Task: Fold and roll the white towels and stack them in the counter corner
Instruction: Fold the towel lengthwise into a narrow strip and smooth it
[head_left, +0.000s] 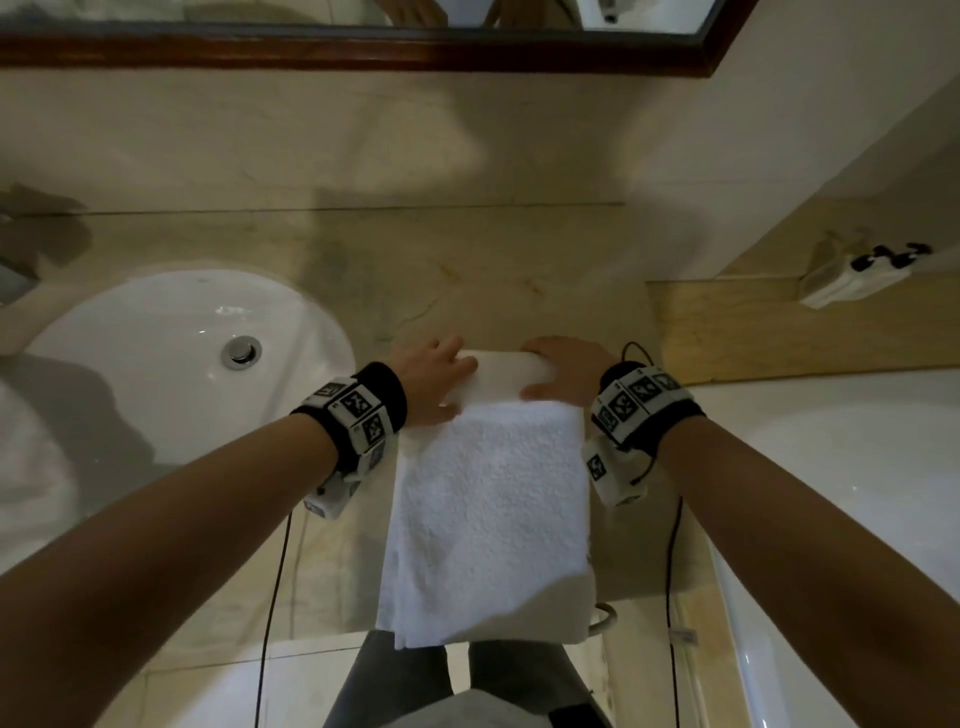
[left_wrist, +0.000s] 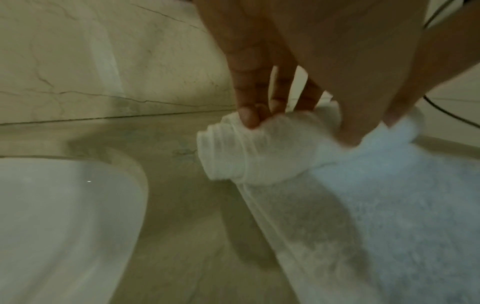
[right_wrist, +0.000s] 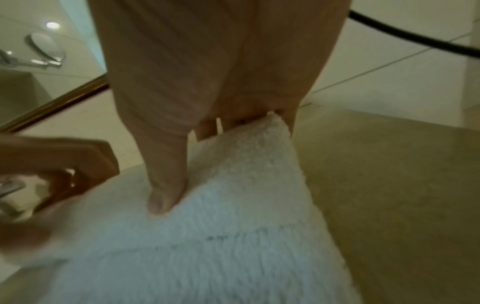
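A white towel (head_left: 488, 514) lies folded into a long strip on the beige marble counter (head_left: 467, 270), its near end hanging over the front edge. Its far end is wound into a short roll (head_left: 496, 379). My left hand (head_left: 434, 376) grips the roll's left end, fingers over the top and thumb on the near side; the left wrist view shows the rolled layers (left_wrist: 233, 156) under those fingers (left_wrist: 249, 115). My right hand (head_left: 563, 369) grips the right end the same way, its thumb (right_wrist: 166, 197) pressed into the towel (right_wrist: 233, 226).
A white sink basin (head_left: 171, 353) with a chrome drain (head_left: 240, 352) is set in the counter to the left. A dark-framed mirror (head_left: 363, 52) hangs above. A white bathtub rim (head_left: 831, 467) lies to the right, with a white soap dish (head_left: 857, 280) on the ledge. Cables hang from both wrists.
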